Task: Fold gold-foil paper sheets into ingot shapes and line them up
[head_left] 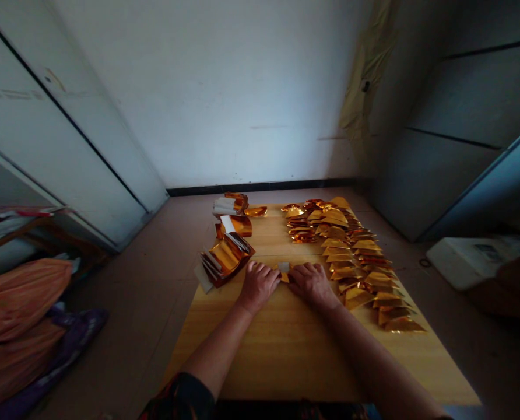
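Between my two hands is a small piece of gold foil paper (285,276), with a pale patch at its far edge. My left hand (260,284) has its fingers closed on the left end. On the right end, my right hand (311,282) grips it with curled fingers. Both hands rest low over the wooden table (260,361). Left of them lie stacks of gold foil paper sheets (226,256), some showing pale backs. To the right, folded gold paper pieces (341,251) stand in overlapping rows.
A white wall (242,99) rises behind the table. A pale cabinet (67,134) stands at left, with orange cloth (19,297) heaped near it. On the right floor sits a white box (461,262), beside a grey cabinet (452,157).
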Tool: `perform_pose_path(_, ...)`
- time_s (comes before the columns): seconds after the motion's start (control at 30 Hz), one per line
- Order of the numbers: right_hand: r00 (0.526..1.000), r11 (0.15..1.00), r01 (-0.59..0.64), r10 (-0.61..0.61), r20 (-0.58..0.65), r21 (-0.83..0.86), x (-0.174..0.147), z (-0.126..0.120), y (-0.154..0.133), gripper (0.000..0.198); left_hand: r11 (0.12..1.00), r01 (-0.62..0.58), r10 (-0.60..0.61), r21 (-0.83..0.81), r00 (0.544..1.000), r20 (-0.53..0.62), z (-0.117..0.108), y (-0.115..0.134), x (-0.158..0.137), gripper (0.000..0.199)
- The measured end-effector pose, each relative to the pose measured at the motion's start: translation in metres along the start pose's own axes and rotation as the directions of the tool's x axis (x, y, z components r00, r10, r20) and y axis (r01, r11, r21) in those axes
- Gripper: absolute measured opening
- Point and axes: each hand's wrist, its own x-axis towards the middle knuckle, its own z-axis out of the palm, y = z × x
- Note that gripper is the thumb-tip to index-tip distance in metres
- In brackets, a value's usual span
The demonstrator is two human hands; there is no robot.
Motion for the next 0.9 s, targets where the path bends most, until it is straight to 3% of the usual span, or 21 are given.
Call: perform_pose_path(0.9, 0.989, 0.990, -0.135, 0.136, 0.054, -0.028, 0.0084, 0.0093, -0.0030, 0.019, 0.992, 0.091, -0.085, -0.090, 0.993, 0.076, 0.0059, -0.0061, 0.0023, 0.015)
